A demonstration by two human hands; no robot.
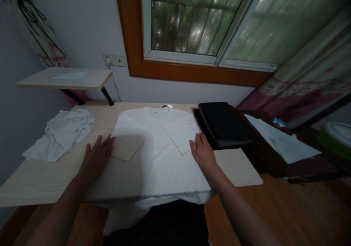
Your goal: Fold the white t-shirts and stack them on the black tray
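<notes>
A white T-shirt point(161, 158) lies spread on the light wooden desk, its neckline toward the wall and its lower part hanging over the front edge. Both sleeves are folded inward onto the body of the shirt. At the shirt's left side, my left hand point(100, 154) rests flat with the fingers stretched out. My right hand point(202, 149) touches the right side near the folded sleeve, its fingers extended and pointing away from me. Neither hand grasps anything that I can see.
A crumpled white cloth point(65, 129) lies on the desk's left, below a raised shelf point(63, 78). Black folders point(223, 123) sit at the right, next to a dark table with paper point(282, 138). The wooden desk point(30, 180) ends close to my body. A window is behind.
</notes>
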